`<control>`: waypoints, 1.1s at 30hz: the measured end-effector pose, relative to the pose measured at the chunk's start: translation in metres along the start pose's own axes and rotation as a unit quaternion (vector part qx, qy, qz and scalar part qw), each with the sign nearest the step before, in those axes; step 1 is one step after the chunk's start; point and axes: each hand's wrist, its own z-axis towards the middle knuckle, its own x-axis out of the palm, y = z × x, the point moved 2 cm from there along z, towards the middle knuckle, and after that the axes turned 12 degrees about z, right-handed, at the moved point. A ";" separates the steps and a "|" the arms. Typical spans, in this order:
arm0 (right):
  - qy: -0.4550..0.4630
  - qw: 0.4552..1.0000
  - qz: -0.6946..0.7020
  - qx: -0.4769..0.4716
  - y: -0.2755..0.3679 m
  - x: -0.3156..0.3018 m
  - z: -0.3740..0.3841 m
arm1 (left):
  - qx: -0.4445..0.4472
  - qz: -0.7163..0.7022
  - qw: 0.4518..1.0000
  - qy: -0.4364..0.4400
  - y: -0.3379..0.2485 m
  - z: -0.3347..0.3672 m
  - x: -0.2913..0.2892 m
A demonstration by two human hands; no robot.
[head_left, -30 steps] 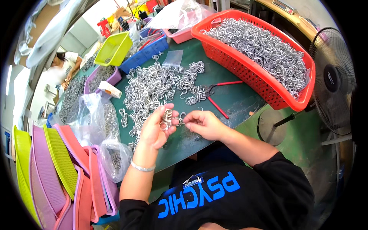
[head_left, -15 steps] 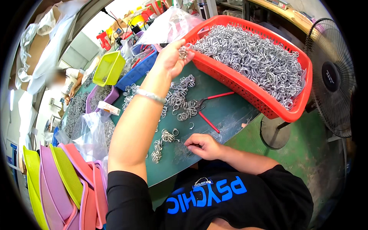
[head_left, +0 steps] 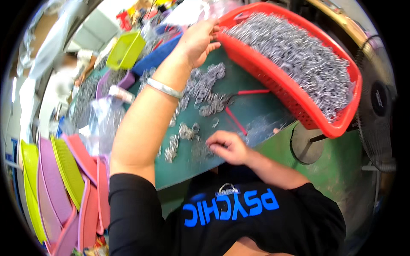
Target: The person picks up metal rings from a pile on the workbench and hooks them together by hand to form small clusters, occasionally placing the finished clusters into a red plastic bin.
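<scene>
At the left end of a red perforated basket (head_left: 267, 70), my left hand (head_left: 199, 42) is raised with its fingers apart and nothing visible in it. The basket is heaped with grey metal rings (head_left: 294, 59). My right hand (head_left: 229, 147) rests low over the table near the front edge, thumb and fingers curled together; whatever they may hold is hidden. To its left lie two small bunches of silvery rings (head_left: 172, 148). Beyond it are a single ring (head_left: 215, 122), a pair of red-handled pliers (head_left: 235, 120) and larger piles of grey rings (head_left: 200, 87) on the green table (head_left: 183, 173).
A blue bin (head_left: 147, 59), a lime-green basket (head_left: 126, 50) and a purple tray (head_left: 127, 80) stand at the far left. Stacked coloured baskets (head_left: 64, 179) are at my left. A fan (head_left: 378, 102) stands on the right. Another person sits at the far left.
The ring bunch that my left hand held is no longer seen in it, and its fingers have opened at the basket's rim. My right hand stays near the same spot. The view has shifted slightly.
</scene>
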 end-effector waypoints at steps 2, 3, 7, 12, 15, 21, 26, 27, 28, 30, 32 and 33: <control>-0.007 0.999 0.023 0.042 0.001 -0.001 0.000 | -0.005 0.075 0.997 -0.018 0.004 -0.033 -0.017; 0.000 0.998 0.017 0.058 0.002 0.001 0.001 | -0.017 0.124 0.992 -0.015 0.010 -0.051 -0.033; -0.005 0.997 0.006 0.075 -0.005 0.003 0.000 | -0.069 0.243 0.967 -0.025 0.048 -0.127 -0.067; -0.013 0.985 -0.057 0.164 0.004 0.000 0.015 | -0.089 0.388 0.914 -0.078 0.097 -0.204 -0.084; 0.010 0.972 -0.205 0.118 0.002 0.004 0.038 | -0.015 0.500 0.862 -0.081 0.119 -0.225 -0.080; 0.083 0.913 -0.397 0.035 -0.002 0.037 0.067 | -0.009 0.558 0.826 -0.075 0.129 -0.236 -0.073; 0.084 0.898 -0.430 0.032 -0.006 0.044 0.074 | -0.017 0.540 0.837 -0.089 0.131 -0.244 -0.084; 0.052 0.919 -0.389 0.035 -0.006 0.041 0.075 | -0.018 0.538 0.838 -0.090 0.131 -0.246 -0.085; 0.023 0.942 -0.328 0.073 -0.005 0.039 0.077 | 0.012 0.532 0.839 -0.112 0.128 -0.247 -0.085; 0.011 0.969 -0.222 0.109 -0.008 0.033 0.080 | 0.029 0.522 0.844 -0.119 0.124 -0.249 -0.085; 0.013 0.977 -0.172 0.125 -0.004 0.035 0.082 | 0.072 0.498 0.854 -0.130 0.120 -0.248 -0.081; 0.023 0.987 -0.122 0.104 0.000 0.040 0.083 | 0.116 0.474 0.861 -0.140 0.118 -0.248 -0.079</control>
